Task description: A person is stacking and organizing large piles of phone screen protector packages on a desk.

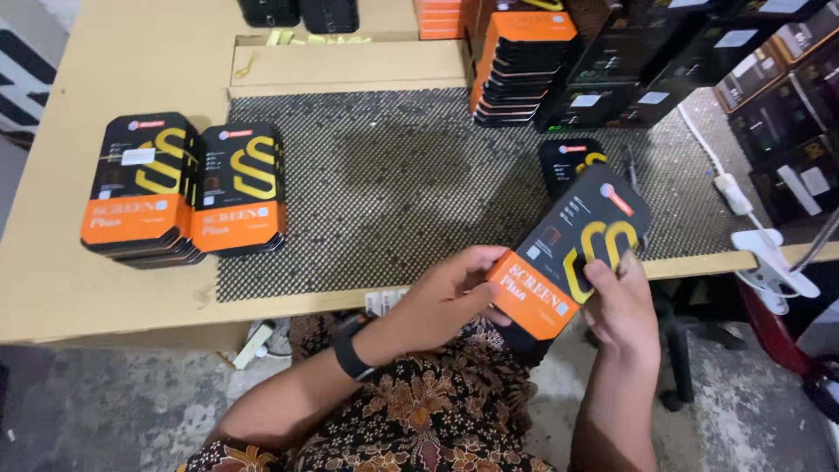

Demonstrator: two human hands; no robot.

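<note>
Tilting across the lower right of the frame, a flat black-and-orange package [570, 252] is held over the table's front edge, above the person's patterned lap. The left hand [446, 297] grasps its orange lower end, fingers curled around the corner, a dark watch [350, 354] on that wrist. The right hand [622, 306] clasps its right side, thumb pressed on the yellow emblem. Just beyond it, a similar package [568, 162] lies on the dark dotted mat [384, 183]. At the left of the frame, two stacks of like packages [185, 188] stand side by side on the cardboard-coloured table [79, 288]. A taller stack [516, 65] sits at upper centre, beside dark boxes [769, 87] at upper right.
</note>
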